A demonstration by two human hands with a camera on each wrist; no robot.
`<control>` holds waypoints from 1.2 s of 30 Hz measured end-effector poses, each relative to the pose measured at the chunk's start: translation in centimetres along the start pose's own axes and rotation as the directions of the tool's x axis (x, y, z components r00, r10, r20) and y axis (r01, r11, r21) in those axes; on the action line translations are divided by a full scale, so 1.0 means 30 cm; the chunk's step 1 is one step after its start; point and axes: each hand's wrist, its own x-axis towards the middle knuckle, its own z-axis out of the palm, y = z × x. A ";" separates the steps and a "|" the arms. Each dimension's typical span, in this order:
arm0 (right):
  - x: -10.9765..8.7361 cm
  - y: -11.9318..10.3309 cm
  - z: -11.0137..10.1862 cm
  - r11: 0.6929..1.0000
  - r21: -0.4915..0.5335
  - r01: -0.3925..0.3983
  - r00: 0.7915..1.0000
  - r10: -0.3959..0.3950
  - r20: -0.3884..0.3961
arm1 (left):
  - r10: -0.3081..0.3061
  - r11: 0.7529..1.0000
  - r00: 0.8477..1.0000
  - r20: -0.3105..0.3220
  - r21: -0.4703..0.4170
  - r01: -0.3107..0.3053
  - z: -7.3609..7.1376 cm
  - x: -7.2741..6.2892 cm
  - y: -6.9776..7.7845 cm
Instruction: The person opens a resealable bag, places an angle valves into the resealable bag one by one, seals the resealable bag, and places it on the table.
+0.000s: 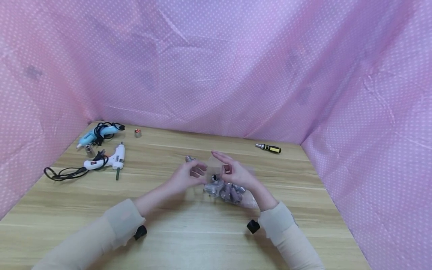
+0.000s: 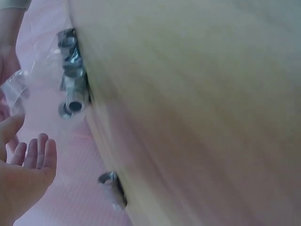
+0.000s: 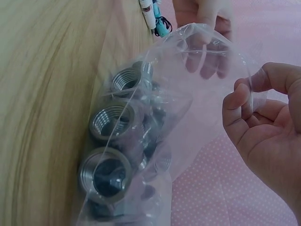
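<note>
A clear plastic bag [image 3: 181,122] lies on the table with several metal pipe fittings [image 3: 86,175] inside, threaded at their openings. My right hand [image 3: 270,125] pinches the edge of the bag's mouth between thumb and index finger. On the opposite side of the mouth is my left hand [image 1: 188,175], its fingers loosely bent and nothing held in them; in the right wrist view its fingers show through the film. One loose metal fitting [image 2: 113,192] lies on the table just beyond the left hand.
At the back left lie a blue glue gun [image 1: 107,130] and a white glue gun [image 1: 119,155] with black cords. Near them stand a metal cylinder [image 1: 89,151] and a short metal piece with red inside [image 1: 137,133]. A yellow-black screwdriver [image 1: 271,149] lies back right. Pink cloth [image 1: 216,75] surrounds the table.
</note>
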 end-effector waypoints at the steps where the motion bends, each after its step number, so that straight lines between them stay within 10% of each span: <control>1: -0.001 -0.001 0.000 1.000 0.004 -0.003 1.000 0.003 0.000 | 0.006 1.000 1.000 -0.008 0.016 -0.006 -0.010 0.000 0.003; 11: -0.005 -0.001 -0.003 1.000 -0.010 -0.026 1.000 0.026 0.000 | 0.081 0.972 0.996 -0.039 0.225 -0.070 -0.120 0.027 0.001; 21: -0.007 0.010 -0.007 1.000 -0.020 -0.015 1.000 0.015 0.000 | 0.032 0.955 0.999 0.023 0.294 -0.037 -0.197 0.074 -0.091; 36: -0.014 0.007 -0.010 0.999 -0.011 -0.033 0.999 0.033 -0.005 | 0.027 0.929 0.963 0.269 0.350 -0.124 -0.263 0.168 -0.222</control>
